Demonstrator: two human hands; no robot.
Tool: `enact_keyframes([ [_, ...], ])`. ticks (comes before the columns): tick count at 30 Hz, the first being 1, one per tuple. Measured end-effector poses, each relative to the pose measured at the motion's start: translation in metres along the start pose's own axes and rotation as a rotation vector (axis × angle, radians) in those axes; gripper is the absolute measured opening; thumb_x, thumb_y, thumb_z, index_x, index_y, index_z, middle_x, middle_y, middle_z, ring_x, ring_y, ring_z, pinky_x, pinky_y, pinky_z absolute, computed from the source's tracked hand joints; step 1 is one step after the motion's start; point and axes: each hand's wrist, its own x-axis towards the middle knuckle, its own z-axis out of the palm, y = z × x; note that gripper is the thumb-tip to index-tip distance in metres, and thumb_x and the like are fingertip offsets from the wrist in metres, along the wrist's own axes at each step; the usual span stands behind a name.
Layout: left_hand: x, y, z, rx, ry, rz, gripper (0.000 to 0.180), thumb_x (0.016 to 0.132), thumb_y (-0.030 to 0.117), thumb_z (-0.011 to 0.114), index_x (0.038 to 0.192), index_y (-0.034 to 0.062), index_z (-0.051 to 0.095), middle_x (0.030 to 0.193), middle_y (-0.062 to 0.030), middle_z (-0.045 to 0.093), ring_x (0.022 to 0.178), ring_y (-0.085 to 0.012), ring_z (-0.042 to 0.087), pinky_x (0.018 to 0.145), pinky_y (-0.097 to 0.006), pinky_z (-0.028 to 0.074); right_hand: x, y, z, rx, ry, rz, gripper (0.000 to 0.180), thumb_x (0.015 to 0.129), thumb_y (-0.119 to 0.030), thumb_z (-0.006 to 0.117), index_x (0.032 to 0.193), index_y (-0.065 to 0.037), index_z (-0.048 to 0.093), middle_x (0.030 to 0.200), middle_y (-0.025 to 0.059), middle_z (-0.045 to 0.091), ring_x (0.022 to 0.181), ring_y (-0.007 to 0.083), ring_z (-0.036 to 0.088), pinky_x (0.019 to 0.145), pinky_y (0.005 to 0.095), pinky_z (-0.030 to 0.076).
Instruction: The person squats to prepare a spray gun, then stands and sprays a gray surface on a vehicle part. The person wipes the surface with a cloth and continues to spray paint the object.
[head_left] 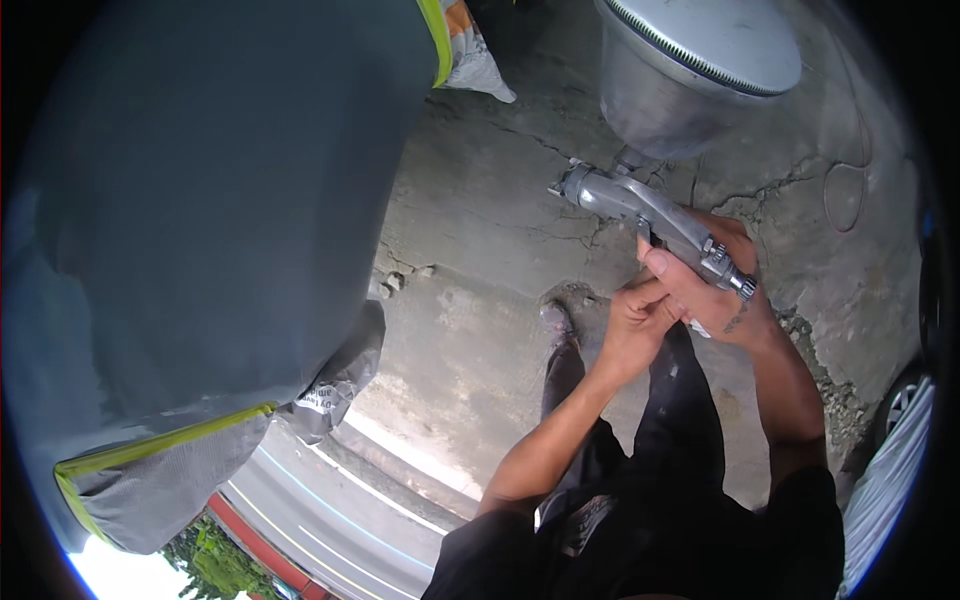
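Observation:
A silver metal spray gun (pixel 645 205) with a large round cup (pixel 690 65) on top points left toward a big grey panel (pixel 200 200). My right hand (pixel 725 285) is wrapped around the gun's handle, thumb near the trigger. My left hand (pixel 630 320) is closed against the underside of the handle, touching my right hand's fingers. The nozzle (pixel 565 185) is apart from the panel.
The grey panel is masked with paper and yellow-green tape (pixel 160 440) along its lower edge. Cracked concrete floor (pixel 480 260) lies below, with small stones. My dark trousers and shoe (pixel 560 340) are underneath. A thin hose loop (pixel 845 195) lies at right.

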Motion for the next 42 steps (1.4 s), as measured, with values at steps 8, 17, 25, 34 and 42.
enact_keyframes([
  [8, -0.010, -0.068, 0.028, -0.101, 0.051, -0.075, 0.014, 0.100, 0.008, 0.066, 0.107, -0.0028, 0.071, 0.090, -0.0009, 0.066, 0.081, -0.0086, 0.060, 0.072, -0.028, 0.051, -0.025, 0.041, -0.016, -0.113, 0.005, 0.087, 0.043, 0.089, -0.014, 0.068, 0.127, 0.007, 0.063, 0.090, 0.0125, 0.068, 0.077, 0.0158, 0.063, 0.073, 0.0315, 0.051],
  [17, -0.047, -0.096, 0.006, -0.118, 0.083, -0.064, 0.009, 0.099, 0.008, 0.067, 0.099, -0.0014, 0.070, 0.085, -0.0004, 0.064, 0.078, -0.0081, 0.060, 0.069, -0.026, 0.047, -0.056, 0.061, 0.020, -0.130, 0.027, 0.153, 0.044, 0.089, -0.014, 0.067, 0.127, 0.008, 0.063, 0.086, 0.0102, 0.066, 0.076, 0.0146, 0.061, 0.071, 0.0309, 0.051],
  [25, -0.053, -0.071, 0.004, -0.067, 0.090, 0.009, 0.012, 0.097, 0.008, 0.070, 0.101, -0.0023, 0.070, 0.092, -0.0013, 0.065, 0.078, -0.0099, 0.061, 0.069, -0.027, 0.048, -0.064, 0.034, 0.024, -0.071, 0.061, 0.058, 0.040, 0.087, -0.010, 0.066, 0.122, 0.010, 0.064, 0.087, 0.0130, 0.067, 0.075, 0.0191, 0.064, 0.070, 0.0324, 0.052],
  [34, -0.047, -0.067, 0.007, -0.013, 0.093, 0.102, 0.016, 0.096, 0.010, 0.071, 0.099, -0.0057, 0.069, 0.089, -0.0037, 0.066, 0.079, -0.0113, 0.062, 0.070, -0.028, 0.049, -0.060, 0.032, 0.023, -0.107, 0.082, -0.108, 0.039, 0.085, -0.010, 0.067, 0.119, 0.010, 0.065, 0.088, 0.0138, 0.068, 0.076, 0.0207, 0.067, 0.070, 0.0337, 0.052],
  [42, -0.057, -0.084, 0.004, -0.023, 0.030, 0.005, 0.016, 0.100, 0.010, 0.067, 0.106, -0.0042, 0.069, 0.098, -0.0023, 0.064, 0.083, -0.0097, 0.059, 0.075, -0.026, 0.048, -0.065, 0.044, 0.031, -0.157, 0.096, 0.157, 0.036, 0.088, -0.013, 0.068, 0.117, 0.006, 0.066, 0.078, 0.0092, 0.064, 0.072, 0.0149, 0.065, 0.066, 0.0322, 0.051],
])
